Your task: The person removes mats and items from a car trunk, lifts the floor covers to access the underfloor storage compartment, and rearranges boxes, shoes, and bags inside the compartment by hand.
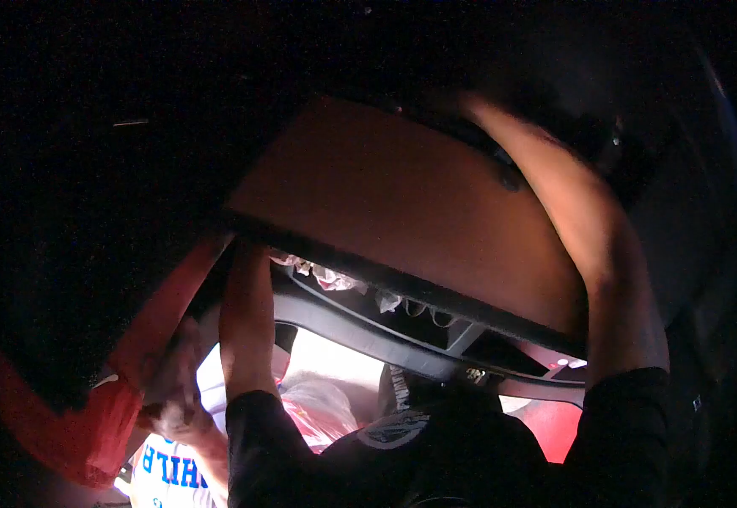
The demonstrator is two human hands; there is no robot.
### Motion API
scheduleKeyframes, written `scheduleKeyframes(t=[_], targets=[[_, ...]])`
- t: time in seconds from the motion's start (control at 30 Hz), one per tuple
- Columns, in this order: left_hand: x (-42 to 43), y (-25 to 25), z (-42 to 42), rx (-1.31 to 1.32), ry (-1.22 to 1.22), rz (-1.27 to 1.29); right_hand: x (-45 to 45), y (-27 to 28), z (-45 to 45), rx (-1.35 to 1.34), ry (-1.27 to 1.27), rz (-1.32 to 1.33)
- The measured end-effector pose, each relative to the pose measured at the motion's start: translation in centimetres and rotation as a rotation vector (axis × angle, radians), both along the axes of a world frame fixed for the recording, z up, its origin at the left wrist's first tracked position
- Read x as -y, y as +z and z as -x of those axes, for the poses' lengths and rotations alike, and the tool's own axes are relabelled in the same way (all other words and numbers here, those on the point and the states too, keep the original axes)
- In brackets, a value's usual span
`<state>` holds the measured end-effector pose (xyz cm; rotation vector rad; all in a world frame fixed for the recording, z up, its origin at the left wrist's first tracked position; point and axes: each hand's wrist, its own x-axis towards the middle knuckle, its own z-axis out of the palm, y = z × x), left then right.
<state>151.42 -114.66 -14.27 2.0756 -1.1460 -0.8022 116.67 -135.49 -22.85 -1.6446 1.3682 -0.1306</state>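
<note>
A wide brown board (pixel 411 212) with a dark front edge lies tilted across the middle of the head view. From below, my left forearm (pixel 247 313) reaches up to the board's left front corner, and the hand there is lost in shadow behind the edge. My right forearm (pixel 555 182) bends around the board's right side toward its far edge. Only the wrist end of that arm catches light; the fingers vanish in the dark. Whether either hand grips the board cannot be made out. Crumpled clear plastic (pixel 335 278) shows just below the front edge.
At left, a person's red sleeve (pixel 106 423) and arm extend toward the same corner. Another person wears a white shirt (pixel 174 474) with blue letters. A curved dark rim (pixel 360 334) runs below the board, with a bright area beneath. Deep shadow surrounds everything.
</note>
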Motion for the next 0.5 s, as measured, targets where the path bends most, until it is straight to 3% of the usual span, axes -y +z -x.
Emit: scheduleKeyframes(t=[0.23, 0.27, 0.33, 0.4, 0.5], targets=[[2.5, -0.7, -0.3, -0.013, -0.013, 0.028, -0.1, 4.1, -1.1, 0.303, 0.019, -0.271], [2.8, -0.6, -0.3, -0.013, -0.010, 0.033, -0.7, 5.4, -1.5, 0.320, 0.053, -0.261], [2.9, -0.6, -0.4, -0.016, -0.002, 0.037, -1.7, 9.2, -2.6, 0.106, 0.364, 0.019], [3.3, -0.7, -0.4, -0.013, -0.007, 0.037, -2.2, 10.1, -3.3, 0.026, 0.421, 0.152], [3.6, -0.8, -0.3, -0.019, -0.008, 0.047, -2.6, 7.6, -3.9, 0.064, 0.222, 0.063]])
